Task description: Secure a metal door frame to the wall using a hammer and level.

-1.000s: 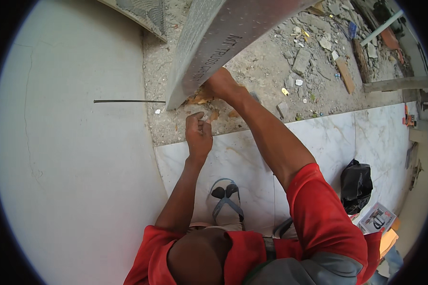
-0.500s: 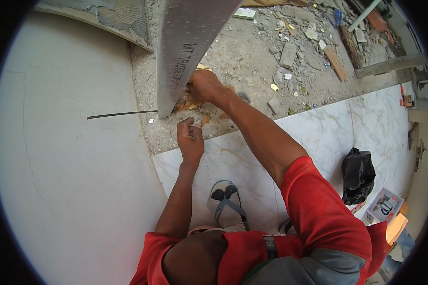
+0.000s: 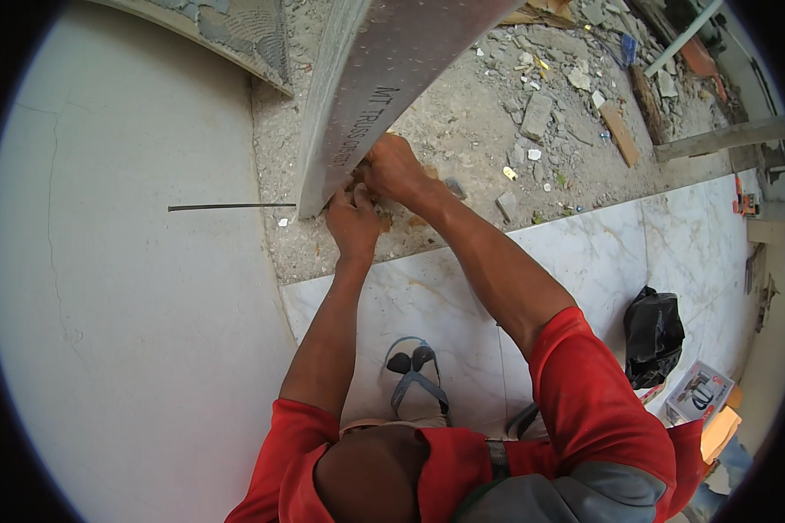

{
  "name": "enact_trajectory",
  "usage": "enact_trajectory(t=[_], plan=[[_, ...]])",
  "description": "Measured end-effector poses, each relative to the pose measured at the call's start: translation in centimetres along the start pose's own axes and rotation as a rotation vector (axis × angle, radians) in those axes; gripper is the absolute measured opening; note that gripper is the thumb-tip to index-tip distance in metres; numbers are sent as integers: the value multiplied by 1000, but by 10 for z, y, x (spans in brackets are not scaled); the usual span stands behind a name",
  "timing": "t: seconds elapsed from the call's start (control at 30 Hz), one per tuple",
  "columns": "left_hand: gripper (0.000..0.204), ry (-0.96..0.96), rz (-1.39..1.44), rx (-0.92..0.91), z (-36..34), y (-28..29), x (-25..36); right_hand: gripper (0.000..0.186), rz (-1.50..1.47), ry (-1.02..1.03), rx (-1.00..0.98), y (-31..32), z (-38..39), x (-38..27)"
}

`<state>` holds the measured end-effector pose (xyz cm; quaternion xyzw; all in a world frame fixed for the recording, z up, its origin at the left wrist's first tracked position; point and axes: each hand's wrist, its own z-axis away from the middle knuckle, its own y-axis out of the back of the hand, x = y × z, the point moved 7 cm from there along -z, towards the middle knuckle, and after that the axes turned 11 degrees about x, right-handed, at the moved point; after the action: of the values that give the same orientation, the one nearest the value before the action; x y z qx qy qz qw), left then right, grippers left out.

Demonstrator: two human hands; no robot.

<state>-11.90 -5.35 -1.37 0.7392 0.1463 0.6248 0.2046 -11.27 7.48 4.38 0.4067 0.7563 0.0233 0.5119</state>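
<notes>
A long grey metal beam [image 3: 375,65] with printed lettering stands with its lower end on rough, dusty concrete [image 3: 462,131]. My right hand [image 3: 394,170] is curled at the beam's right side near its foot, its fingertips partly hidden by the beam. My left hand [image 3: 354,222] is just below it, fingers bent up against the base of the beam among brownish bits. What either hand grips is too hidden to make out. A thin dark rod [image 3: 218,207] sticks out leftward from the beam's foot across the pale wall [image 3: 122,279].
A marble-look tiled floor [image 3: 602,244] lies nearer me, with my sandalled foot [image 3: 417,383], a black plastic bag [image 3: 652,338] and a box [image 3: 699,392]. Rubble, wood offcuts [image 3: 617,131] and a pale pipe [image 3: 685,37] lie at upper right. A mortar-smeared board [image 3: 227,30] is at upper left.
My left hand has moved up to the beam's foot, beside my right hand. The beam shifted upright and left in view, then slightly back right, along with some shift of the whole view.
</notes>
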Motion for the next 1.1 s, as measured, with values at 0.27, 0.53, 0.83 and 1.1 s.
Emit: enact_trajectory(t=[0.27, 0.53, 0.83, 1.1], plan=[[21, -333, -130, 222, -15, -14, 8, 9, 101, -72, -113, -9, -8, -4], [24, -43, -386, 245, -28, -14, -14, 36, 607, -547, -168, 90, 77, 7], [28, -129, -457, 261, -31, -26, -12, 42, 736, -447, -340, 109, 147, 18], [29, -104, -468, 257, -30, -21, -14, 38, -668, -1241, -42, 84, 193, -55]])
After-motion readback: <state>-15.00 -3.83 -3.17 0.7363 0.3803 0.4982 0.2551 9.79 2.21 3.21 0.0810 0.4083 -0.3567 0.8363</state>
